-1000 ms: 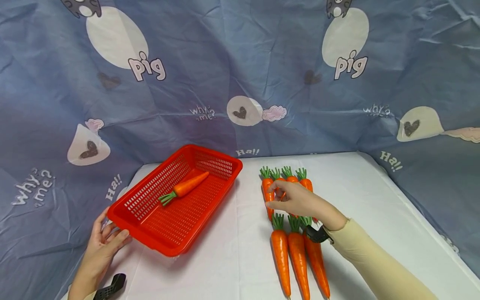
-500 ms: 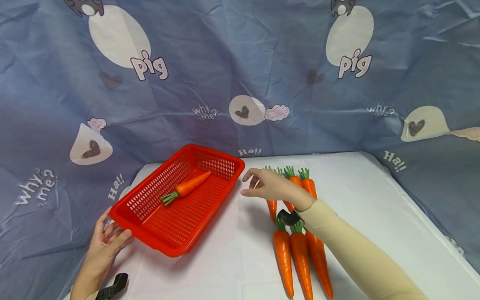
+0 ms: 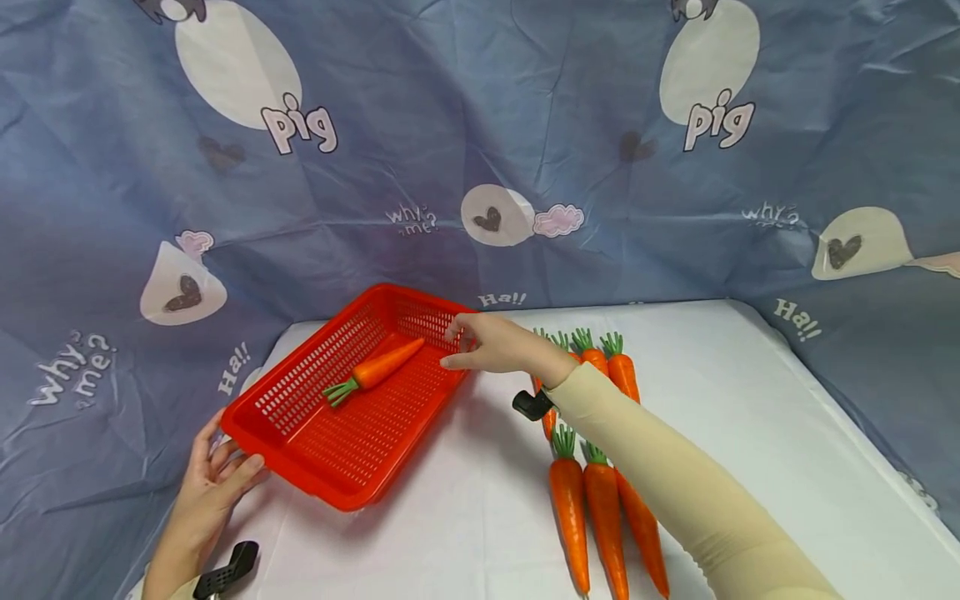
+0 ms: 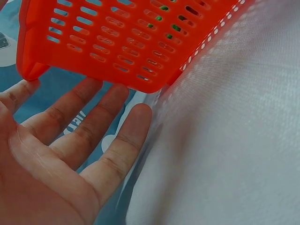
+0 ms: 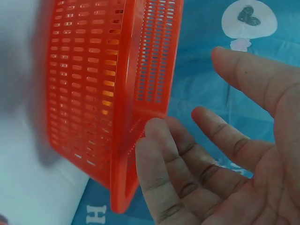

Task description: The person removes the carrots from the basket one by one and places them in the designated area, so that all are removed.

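A red plastic basket (image 3: pixel 405 433) stands on the left, angled, with one orange carrot (image 3: pixel 384 364) with green tops lying in it. My left hand (image 3: pixel 206 492) is at the basket's near left corner; in the left wrist view its extended fingers (image 4: pixel 77 136) touch the slotted wall and rim. The right hand (image 3: pixel 491 343) reaches over the far right part of the rim with loosely bent fingers and nothing in them. In the right wrist view these fingers (image 5: pixel 157 173) overlap the rim. The right forearm partly hides the carrots below it.
Two rows of carrots lie on the white tabletop to the right: a far row (image 3: pixel 623 375) of several and a near row (image 3: pixel 570 521) of three. Behind the table hangs a blue printed cloth (image 3: pixel 600 100).
My right hand has moved left from above the far row of carrots to the basket's right rim, holding nothing. The left hand and the basket stay almost where they were.
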Tool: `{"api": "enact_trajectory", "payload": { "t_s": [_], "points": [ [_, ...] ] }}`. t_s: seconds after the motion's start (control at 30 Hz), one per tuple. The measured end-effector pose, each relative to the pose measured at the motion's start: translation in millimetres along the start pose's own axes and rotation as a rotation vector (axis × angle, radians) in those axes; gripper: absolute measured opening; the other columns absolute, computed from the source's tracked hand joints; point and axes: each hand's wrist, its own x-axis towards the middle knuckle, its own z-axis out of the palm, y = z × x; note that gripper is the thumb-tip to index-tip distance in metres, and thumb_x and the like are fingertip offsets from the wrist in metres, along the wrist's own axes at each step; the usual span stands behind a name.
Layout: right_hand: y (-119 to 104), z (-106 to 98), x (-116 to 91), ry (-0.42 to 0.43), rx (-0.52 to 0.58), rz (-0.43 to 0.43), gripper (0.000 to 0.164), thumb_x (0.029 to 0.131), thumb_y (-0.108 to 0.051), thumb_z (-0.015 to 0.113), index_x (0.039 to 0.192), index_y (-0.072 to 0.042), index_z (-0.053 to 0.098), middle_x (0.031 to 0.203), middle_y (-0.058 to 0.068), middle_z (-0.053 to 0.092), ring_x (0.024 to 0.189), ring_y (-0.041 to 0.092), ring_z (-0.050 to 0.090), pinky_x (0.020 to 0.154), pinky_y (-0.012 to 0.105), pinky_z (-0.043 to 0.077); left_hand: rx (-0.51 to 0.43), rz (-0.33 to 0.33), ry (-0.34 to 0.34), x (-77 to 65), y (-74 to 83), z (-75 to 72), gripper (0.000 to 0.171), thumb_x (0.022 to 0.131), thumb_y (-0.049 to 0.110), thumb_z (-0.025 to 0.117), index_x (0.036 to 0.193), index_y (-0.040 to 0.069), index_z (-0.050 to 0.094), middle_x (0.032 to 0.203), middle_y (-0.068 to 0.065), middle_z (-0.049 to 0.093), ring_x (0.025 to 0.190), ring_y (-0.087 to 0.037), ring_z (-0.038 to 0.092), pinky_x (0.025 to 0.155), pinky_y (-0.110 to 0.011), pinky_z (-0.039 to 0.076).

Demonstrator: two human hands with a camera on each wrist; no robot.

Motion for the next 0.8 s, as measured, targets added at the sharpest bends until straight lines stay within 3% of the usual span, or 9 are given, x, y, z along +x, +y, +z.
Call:
{"api": "enact_trajectory", "payload": {
  "t_s": [0.43, 0.8],
  "points": [
    [-10.6, 18.3, 41.7, -0.031, -0.051, 0.006, 0.042, 0.098, -0.035, 0.081, 0.128, -0.01, 0.065, 0.097, 0.005, 0.066, 0.091, 0.017, 0.059, 0.08, 0.025, 0.048, 0.016, -0.021, 0.013, 0.6, 1.2, 1.5, 0.085, 0.101, -0.006, 0.066, 0.164, 0.033, 0.024, 0.13, 0.016, 0.068, 0.106, -0.002, 0.072, 0.081, -0.025, 0.065],
    [-22.6, 34.8, 65.7, -0.087, -0.039, 0.05, 0.047, 0.096, -0.03, 0.083, 0.133, -0.007, 0.064, 0.115, 0.012, 0.069, 0.099, 0.019, 0.059, 0.088, 0.028, 0.05, 0.056, -0.055, 0.031, 2.1, 2.3, 0.8, 0.084, 0.102, -0.003, 0.067, 0.163, 0.034, 0.023, 0.128, 0.017, 0.067, 0.105, -0.001, 0.072, 0.081, -0.024, 0.065]
  ]
}}
